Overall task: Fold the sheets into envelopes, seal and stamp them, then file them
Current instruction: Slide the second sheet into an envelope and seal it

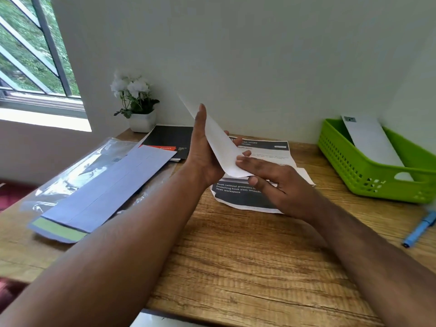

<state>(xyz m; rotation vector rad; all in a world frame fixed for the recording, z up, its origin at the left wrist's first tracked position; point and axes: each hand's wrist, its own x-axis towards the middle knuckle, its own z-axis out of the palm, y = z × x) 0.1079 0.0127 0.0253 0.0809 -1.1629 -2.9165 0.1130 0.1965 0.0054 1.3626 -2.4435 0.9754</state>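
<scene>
A folded white sheet (218, 142) is held up above the desk, tilted away toward the wall. My left hand (203, 154) grips it from the left, thumb raised along its edge. My right hand (271, 180) pinches its near lower corner. Under the hands lies a printed sheet (259, 149) with black bands and white text. A stack of pale blue envelopes (99, 192) lies at the left, one flap with a green strip showing. A green basket (377, 182) at the right holds one white envelope (372, 142).
A blue pen (420, 230) lies near the desk's right edge. A black notebook (169, 140) and a potted white flower (136, 107) stand at the back left. Clear plastic wrap (77, 166) lies under the envelopes. The wooden desk (236, 256) meets a white wall.
</scene>
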